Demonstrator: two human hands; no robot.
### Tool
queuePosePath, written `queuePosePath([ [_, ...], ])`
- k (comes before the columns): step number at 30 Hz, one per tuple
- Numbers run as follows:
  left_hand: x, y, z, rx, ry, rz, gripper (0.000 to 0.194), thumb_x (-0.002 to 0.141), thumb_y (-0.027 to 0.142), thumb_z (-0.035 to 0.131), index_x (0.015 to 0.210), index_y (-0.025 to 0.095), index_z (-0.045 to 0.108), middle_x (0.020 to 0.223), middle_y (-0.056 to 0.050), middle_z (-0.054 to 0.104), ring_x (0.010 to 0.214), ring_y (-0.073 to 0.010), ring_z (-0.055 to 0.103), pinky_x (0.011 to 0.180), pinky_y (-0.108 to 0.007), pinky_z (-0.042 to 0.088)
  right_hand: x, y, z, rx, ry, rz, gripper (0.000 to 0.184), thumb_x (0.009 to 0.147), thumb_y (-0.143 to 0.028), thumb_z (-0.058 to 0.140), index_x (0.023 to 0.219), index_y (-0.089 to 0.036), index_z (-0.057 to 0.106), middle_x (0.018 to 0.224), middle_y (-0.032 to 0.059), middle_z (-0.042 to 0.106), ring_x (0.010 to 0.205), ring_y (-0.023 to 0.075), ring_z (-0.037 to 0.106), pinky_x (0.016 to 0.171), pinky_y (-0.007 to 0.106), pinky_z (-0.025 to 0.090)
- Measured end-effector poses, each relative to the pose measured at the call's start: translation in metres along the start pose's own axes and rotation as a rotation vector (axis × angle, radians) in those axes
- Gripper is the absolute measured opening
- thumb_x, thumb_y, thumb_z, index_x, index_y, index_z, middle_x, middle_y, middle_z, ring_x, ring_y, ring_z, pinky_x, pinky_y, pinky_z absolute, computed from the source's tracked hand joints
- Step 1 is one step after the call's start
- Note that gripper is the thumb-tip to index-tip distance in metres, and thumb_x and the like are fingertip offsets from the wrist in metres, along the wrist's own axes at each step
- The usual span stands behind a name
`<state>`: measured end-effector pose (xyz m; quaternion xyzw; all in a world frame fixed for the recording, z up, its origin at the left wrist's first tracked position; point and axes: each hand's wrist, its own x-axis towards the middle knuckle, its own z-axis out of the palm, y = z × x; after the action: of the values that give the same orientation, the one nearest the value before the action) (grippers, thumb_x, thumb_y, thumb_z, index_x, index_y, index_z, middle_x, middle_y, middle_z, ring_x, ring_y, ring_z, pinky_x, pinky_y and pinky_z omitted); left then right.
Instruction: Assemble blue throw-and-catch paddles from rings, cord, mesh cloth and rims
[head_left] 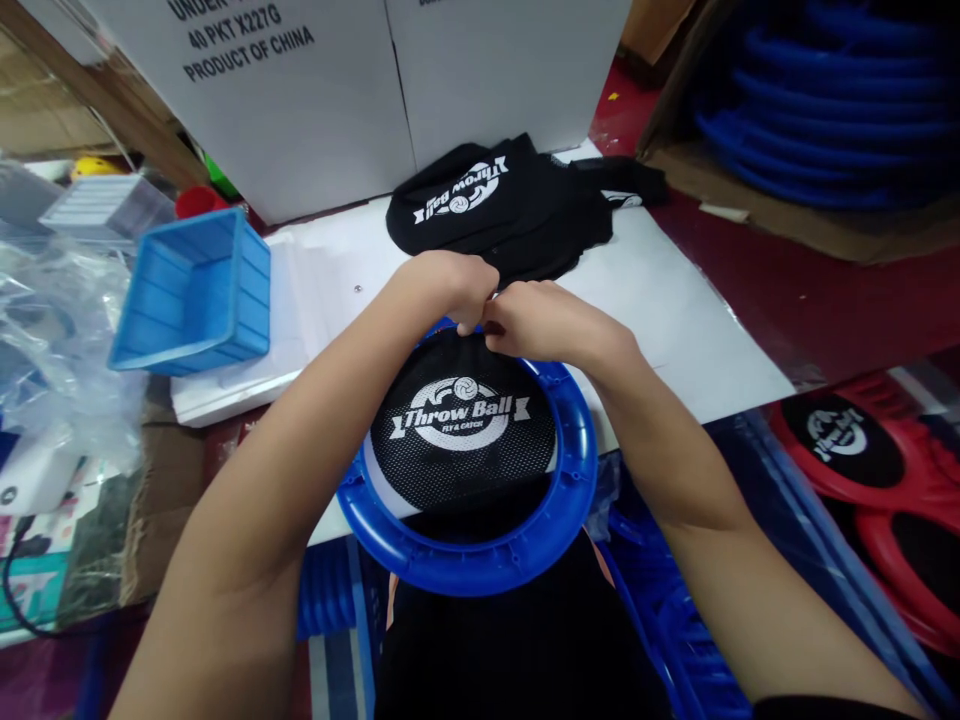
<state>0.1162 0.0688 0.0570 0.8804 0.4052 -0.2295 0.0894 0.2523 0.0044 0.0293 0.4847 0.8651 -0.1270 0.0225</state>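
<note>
A blue plastic ring [525,545] lies in front of me, partly over the white sheet [675,310]. A black mesh net [461,440] printed "Throw Ball" stretches across the ring. My left hand [450,285] and my right hand [536,320] meet at the ring's far edge, both with fingers curled tight and pinching the net's edge there. Behind my hands lies a pile of black nets [510,200] with the same print.
A blue plastic basket [199,290] stands at the left beside clear plastic bags [52,330]. White cartons [337,90] stand at the back. A cardboard box of blue rings [817,100] is at the top right. Red rings with nets [862,450] lie at the right.
</note>
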Motion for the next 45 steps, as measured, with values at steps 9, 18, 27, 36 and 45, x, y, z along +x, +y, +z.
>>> queuePosePath([
  [9, -0.008, -0.034, 0.032, -0.249, 0.194, 0.255, 0.006, 0.067, 0.019, 0.073, 0.064, 0.023, 0.072, 0.059, -0.001, 0.06, 0.056, -0.0185, 0.057, 0.059, -0.031, 0.041, 0.002, -0.006, -0.005, -0.005, -0.031, 0.02, 0.031, 0.091, -0.021, 0.059, 0.115, -0.024, 0.079, 0.098, 0.0106, 0.078, 0.084, 0.0255, 0.067, 0.064, 0.034, 0.03],
  [18, -0.039, -0.034, 0.056, -0.412, 0.483, 0.2, 0.011, 0.085, 0.019, 0.067, 0.089, 0.02, 0.077, 0.094, -0.005, 0.073, 0.084, -0.0196, 0.065, 0.078, -0.031, 0.047, 0.006, 0.003, 0.0, 0.211, -0.051, 0.065, 0.022, 0.088, -0.02, 0.062, 0.105, -0.019, 0.077, 0.096, 0.0101, 0.076, 0.082, 0.0221, 0.065, 0.066, 0.031, 0.035],
  [27, -0.159, 0.044, 0.104, -0.269, 0.14, 0.277, 0.033, 0.089, 0.034, 0.081, 0.117, 0.021, 0.067, 0.121, -0.011, 0.067, 0.108, -0.0289, 0.067, 0.089, -0.04, 0.058, -0.046, -0.011, 0.008, 0.178, 0.155, 0.021, 0.024, 0.104, -0.027, 0.053, 0.116, -0.014, 0.069, 0.11, 0.0139, 0.072, 0.096, 0.0261, 0.062, 0.079, 0.035, 0.044],
  [36, -0.186, 0.059, 0.137, -0.274, 0.286, 0.216, 0.018, 0.1, 0.01, 0.056, 0.11, 0.02, 0.067, 0.134, -0.014, 0.064, 0.125, -0.0347, 0.061, 0.102, -0.054, 0.058, -0.202, -0.113, 0.102, 0.179, 0.655, -0.26, 0.017, 0.097, -0.048, 0.069, 0.096, -0.033, 0.077, 0.108, 0.0048, 0.082, 0.105, 0.0254, 0.072, 0.099, 0.049, 0.055],
  [45, -0.209, 0.076, 0.171, -0.392, 0.524, 0.106, 0.03, 0.103, 0.007, 0.048, 0.127, 0.018, 0.063, 0.139, -0.016, 0.067, 0.132, -0.0301, 0.063, 0.111, -0.05, 0.056, -0.184, -0.094, 0.139, 0.089, 0.701, -0.188, 0.022, 0.093, -0.016, 0.072, 0.105, -0.033, 0.078, 0.12, 0.0051, 0.082, 0.116, 0.0261, 0.075, 0.106, 0.052, 0.052],
])
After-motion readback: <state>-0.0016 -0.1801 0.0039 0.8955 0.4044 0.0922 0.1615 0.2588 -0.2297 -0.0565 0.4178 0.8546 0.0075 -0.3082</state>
